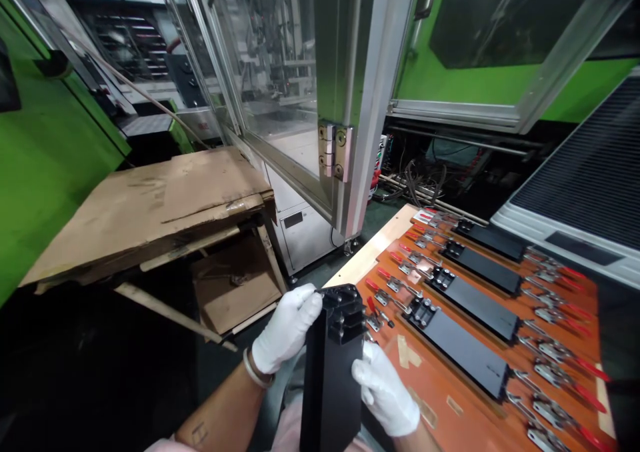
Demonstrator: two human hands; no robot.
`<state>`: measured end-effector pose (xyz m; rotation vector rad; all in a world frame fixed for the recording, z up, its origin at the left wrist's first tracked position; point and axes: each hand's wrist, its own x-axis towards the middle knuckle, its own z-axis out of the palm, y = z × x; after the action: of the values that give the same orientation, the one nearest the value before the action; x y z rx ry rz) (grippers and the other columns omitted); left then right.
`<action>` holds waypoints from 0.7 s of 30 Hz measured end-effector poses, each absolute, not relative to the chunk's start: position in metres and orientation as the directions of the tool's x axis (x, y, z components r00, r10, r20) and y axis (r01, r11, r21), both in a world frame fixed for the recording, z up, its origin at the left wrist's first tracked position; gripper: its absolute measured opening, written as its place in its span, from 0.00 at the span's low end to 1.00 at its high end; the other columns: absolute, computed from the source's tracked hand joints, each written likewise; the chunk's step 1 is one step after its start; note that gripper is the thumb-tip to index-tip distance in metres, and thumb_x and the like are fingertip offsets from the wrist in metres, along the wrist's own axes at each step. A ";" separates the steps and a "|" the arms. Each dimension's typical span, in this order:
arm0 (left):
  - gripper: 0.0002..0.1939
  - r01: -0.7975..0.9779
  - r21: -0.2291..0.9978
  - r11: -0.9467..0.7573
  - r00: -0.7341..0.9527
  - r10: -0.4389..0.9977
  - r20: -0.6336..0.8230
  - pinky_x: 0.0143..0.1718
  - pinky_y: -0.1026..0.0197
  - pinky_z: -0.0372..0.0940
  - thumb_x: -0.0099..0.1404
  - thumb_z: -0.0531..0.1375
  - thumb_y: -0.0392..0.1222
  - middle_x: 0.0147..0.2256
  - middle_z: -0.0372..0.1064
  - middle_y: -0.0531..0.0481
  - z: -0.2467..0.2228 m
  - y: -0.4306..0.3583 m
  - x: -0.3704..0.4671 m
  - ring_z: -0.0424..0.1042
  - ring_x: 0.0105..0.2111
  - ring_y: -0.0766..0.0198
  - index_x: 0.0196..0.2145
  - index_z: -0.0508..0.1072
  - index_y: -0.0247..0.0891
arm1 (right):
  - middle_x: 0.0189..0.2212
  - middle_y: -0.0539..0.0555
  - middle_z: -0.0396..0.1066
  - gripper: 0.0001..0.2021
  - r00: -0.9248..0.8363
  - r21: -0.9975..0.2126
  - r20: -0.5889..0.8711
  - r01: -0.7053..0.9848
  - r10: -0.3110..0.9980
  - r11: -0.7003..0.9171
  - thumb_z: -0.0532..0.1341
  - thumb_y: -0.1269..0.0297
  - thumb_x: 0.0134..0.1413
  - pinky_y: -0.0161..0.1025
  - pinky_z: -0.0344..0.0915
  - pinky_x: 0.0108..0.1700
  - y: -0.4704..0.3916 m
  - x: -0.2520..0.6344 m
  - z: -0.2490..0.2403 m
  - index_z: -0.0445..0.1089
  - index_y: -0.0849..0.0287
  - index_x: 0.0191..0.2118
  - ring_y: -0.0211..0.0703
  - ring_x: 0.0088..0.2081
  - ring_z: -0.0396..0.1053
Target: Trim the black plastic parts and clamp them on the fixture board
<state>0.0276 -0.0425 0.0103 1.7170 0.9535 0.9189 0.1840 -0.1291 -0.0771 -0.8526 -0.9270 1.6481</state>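
Observation:
A long black plastic housing (333, 372) stands tilted up in front of me, its open, ribbed end facing up. My left hand (287, 329), in a white glove, grips the top left edge of it with thumb and fingers. Lower down on its right side, my right hand (385, 389), also gloved in white, is closed around the edge. On the orange board (390, 355) to the right, several similar black housings (457, 349) lie in rows, with red-handled toggle clamps (555, 409) at both ends.
A framed clear machine door (357, 105) with a metal hinge rises straight ahead. On the left stands a cardboard-covered wooden table (150, 205) beside a green machine (45, 125). A ribbed dark-and-white unit (580, 192) is at the far right, and cables (425, 179) lie behind the board.

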 end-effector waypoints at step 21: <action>0.42 -0.387 0.623 0.679 0.833 0.548 -0.080 0.55 0.49 0.59 0.47 0.60 0.75 0.42 0.76 0.37 -0.057 -0.058 0.059 0.71 0.48 0.46 0.42 0.78 0.32 | 0.30 0.57 0.73 0.28 0.020 -0.987 -0.031 -0.157 0.999 -0.027 0.55 0.35 0.53 0.40 0.68 0.33 -0.128 0.189 -0.052 0.75 0.58 0.37 0.46 0.30 0.70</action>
<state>0.0589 -0.0582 -0.0566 0.6325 0.2709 0.5319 0.1890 -0.1285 -0.0515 -1.1242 -1.0621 1.2841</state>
